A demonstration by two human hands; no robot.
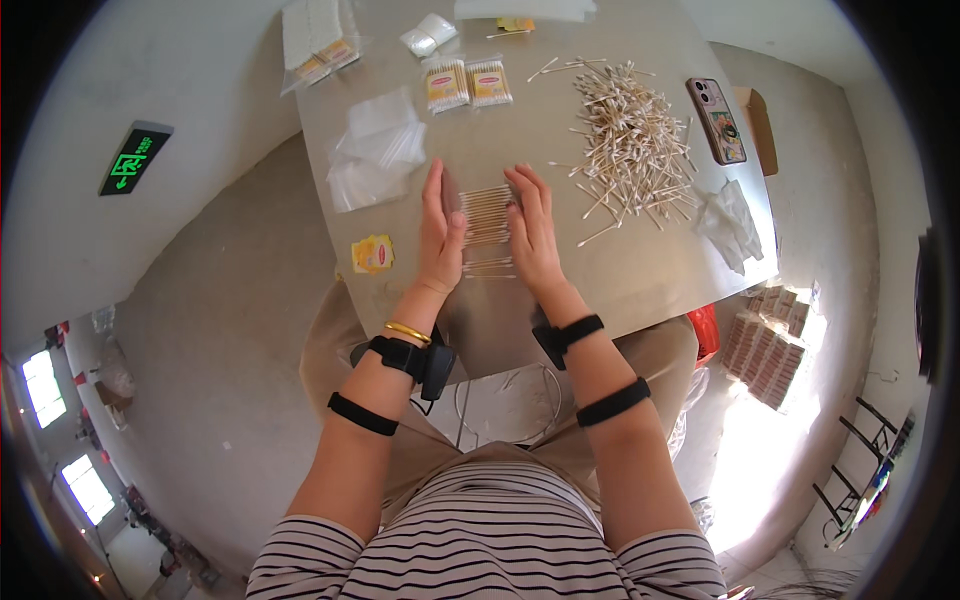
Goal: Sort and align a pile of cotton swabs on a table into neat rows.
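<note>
A row of cotton swabs point(487, 216) lies side by side on the metal table between my hands, with a few swabs slightly apart at its near end. My left hand point(441, 230) stands on edge along the left tips, its fingers stretched forward. Along the right tips is my right hand point(533, 225), also with extended fingers, its thumb at the row's side. Both hands touch or nearly touch the swab ends; neither is wrapped round them. To the right spreads a large loose pile of cotton swabs point(635, 140).
Clear plastic bags point(378, 150) and yellow cards point(373, 254) lie left of my hands. Beyond are two filled swab packs point(468, 83), a plastic roll point(428, 35) and bundled packs point(320, 40). A phone point(716, 120), a cardboard box point(757, 130) and crumpled plastic point(730, 225) are at right.
</note>
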